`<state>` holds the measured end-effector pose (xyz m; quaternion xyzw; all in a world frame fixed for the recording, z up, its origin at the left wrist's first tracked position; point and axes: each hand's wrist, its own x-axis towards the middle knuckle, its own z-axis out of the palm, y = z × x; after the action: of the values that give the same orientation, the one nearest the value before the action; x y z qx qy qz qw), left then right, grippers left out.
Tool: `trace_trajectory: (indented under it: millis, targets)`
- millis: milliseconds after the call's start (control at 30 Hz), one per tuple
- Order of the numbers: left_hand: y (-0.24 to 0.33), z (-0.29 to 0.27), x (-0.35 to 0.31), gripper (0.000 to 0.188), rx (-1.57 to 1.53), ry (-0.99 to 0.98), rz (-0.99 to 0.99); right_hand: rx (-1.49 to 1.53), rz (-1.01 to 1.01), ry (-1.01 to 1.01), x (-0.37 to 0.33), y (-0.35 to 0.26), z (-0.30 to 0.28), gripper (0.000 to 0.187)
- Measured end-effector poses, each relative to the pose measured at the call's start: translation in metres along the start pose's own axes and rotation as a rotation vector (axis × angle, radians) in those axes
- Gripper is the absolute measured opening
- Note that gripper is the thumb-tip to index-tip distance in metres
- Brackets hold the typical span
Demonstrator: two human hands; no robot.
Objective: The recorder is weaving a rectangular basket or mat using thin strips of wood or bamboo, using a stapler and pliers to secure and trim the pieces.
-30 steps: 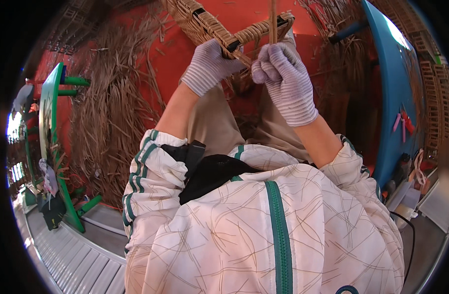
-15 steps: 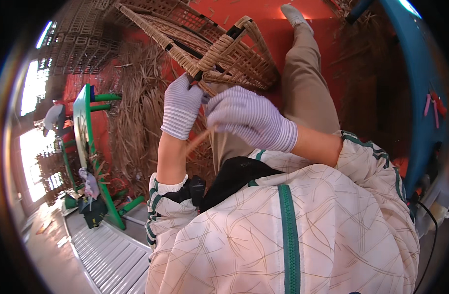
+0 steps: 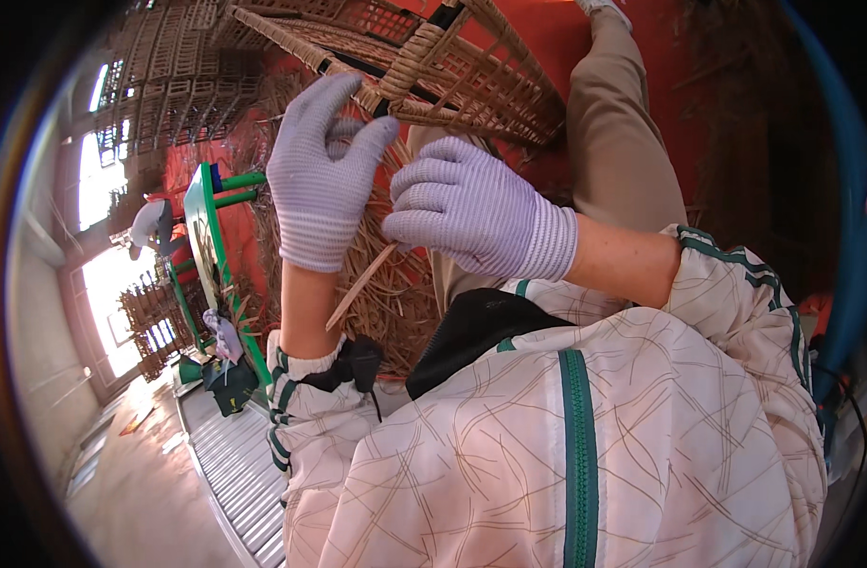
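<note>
A woven wicker basket [image 3: 495,80] with a wrapped rim and black frame parts showing at its corner leans at the top of the view. My left hand [image 3: 321,180], in a grey-white striped knit glove, is open beside that corner, thumb and fingers spread; whether the fingertips touch the rim I cannot tell. Below the corner my right hand [image 3: 476,208], gloved alike, is closed with its fingers curled. From its underside a flat tan rattan strip [image 3: 362,284] sticks out down toward my left forearm.
Loose dry strips [image 3: 386,312] lie heaped on the red floor beside my leg [image 3: 618,142]. More wicker frames [image 3: 182,85] are stacked at the far left. A green-framed table [image 3: 211,246] stands at the left, near another person [image 3: 154,227]. A blue surface [image 3: 845,189] borders the right.
My left hand has opened, its fingers lifting and spreading at the basket corner. My right hand's blur is gone and the strip shows sharply below it. The whole view has shifted.
</note>
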<state>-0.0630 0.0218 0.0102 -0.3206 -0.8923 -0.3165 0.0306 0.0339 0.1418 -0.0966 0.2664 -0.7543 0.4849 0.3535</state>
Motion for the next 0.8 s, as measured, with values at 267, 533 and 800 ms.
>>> trace_trajectory:
  millis: [267, 533, 800]
  targets:
    - [0.001, -0.006, 0.031, 0.034, 0.102, -0.268, 0.068, -0.163, -0.110, -0.148, 0.015, 0.001, 0.004, 0.020]
    - [-0.001, -0.011, 0.046, 0.033, 0.167, -0.370, 0.122, -0.133, -0.124, -0.084, 0.033, -0.002, 0.013, 0.019]
    - [-0.007, -0.017, 0.052, 0.031, 0.240, -0.415, 0.218, -0.150, -0.093, -0.018, 0.023, 0.013, 0.006, 0.024]
